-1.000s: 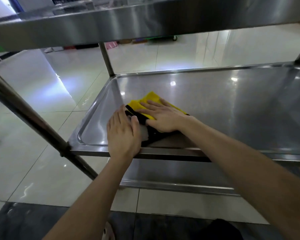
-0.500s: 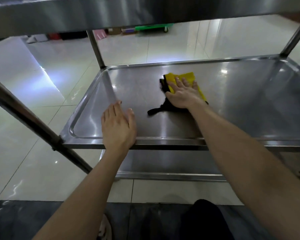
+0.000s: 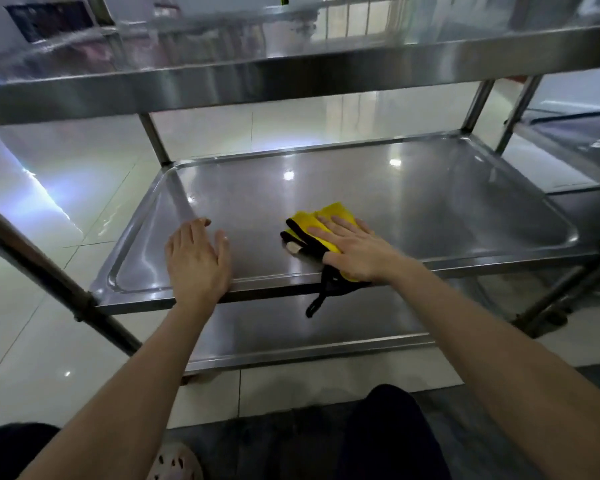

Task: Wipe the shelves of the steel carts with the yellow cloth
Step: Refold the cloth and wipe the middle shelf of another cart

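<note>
Hands flat, gripping nothing: left hand on the shelf front lip, right hand pressing yellow cloth there.

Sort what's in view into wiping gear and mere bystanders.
Job: yellow cloth; right hand pressing it flat; left hand on the middle shelf; top shelf; bottom shelf; neighbouring cart.
Bystanders: perforated shoe; tiled floor.

The right grip presses flat on the yellow cloth near the front rim of the middle shelf, a black strap dangling over the edge, while the left grip rests flat nearby.
</note>
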A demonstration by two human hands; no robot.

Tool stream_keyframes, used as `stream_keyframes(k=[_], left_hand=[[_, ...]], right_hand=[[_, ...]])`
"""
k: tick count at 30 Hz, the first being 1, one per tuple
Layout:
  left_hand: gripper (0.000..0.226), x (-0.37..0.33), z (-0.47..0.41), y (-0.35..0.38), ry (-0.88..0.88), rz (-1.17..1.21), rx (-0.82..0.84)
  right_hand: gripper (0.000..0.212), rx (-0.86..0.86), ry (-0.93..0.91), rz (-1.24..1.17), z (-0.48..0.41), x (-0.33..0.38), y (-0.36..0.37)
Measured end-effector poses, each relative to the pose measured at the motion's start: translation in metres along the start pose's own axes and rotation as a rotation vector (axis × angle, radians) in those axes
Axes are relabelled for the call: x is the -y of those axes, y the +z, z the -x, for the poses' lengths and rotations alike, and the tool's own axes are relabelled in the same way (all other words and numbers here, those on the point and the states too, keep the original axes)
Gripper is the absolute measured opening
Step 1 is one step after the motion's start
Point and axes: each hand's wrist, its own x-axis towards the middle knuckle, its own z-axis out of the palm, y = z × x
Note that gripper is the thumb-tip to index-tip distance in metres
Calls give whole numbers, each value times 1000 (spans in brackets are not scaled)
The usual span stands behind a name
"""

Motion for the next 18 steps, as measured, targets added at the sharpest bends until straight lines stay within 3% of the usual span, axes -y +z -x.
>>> stream_keyframes(k=[5,11,15,18], left_hand=[[42,-47,-7,4,87,25,55],[56,-127,3,39,130,-7,308],[66,-123,6,48,129,-44,335],[70,-123,8,49,152,-67,344]], right_hand=[[70,-83,295,3,23,-57,-4],[74,-91,269,-6,20,-58,-2],[88,-64,215,-29,14,-86,-9],[84,-93,293,-36,-4,-121,-22]])
